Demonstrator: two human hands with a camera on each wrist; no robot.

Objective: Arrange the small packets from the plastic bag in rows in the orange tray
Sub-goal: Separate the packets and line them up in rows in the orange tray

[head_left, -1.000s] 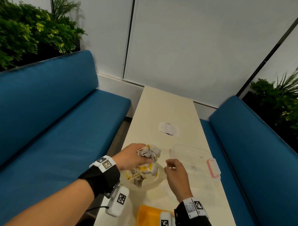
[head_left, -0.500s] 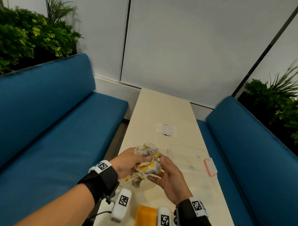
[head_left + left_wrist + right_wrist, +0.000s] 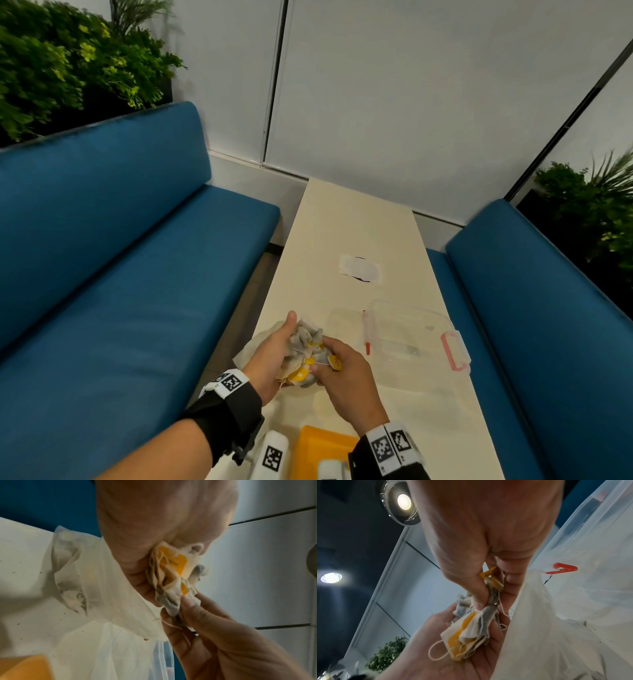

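Note:
My left hand (image 3: pixel 274 353) holds a crumpled bunch of small packets (image 3: pixel 305 346), grey-white tea bags with yellow tags and strings, over the table. In the left wrist view the bunch of packets (image 3: pixel 171 574) sits in the palm. My right hand (image 3: pixel 339 373) pinches one packet at the bunch's near right side; the right wrist view shows thumb and fingers closed on the packet (image 3: pixel 489 595). The thin plastic bag (image 3: pixel 251 346) lies crumpled under the left hand. A corner of the orange tray (image 3: pixel 318 448) shows at the bottom edge, between my wrists.
A clear plastic container (image 3: pixel 407 335) with a pink latch (image 3: pixel 452 351) lies right of my hands. A white paper patch (image 3: pixel 359 269) sits farther up the narrow cream table (image 3: pixel 359 222). Blue benches (image 3: pixel 120 274) flank both sides.
The right hand has come in from beside the bunch and now pinches a packet. Both hands have sunk lower and nearer, and the bag has dropped away from the bunch.

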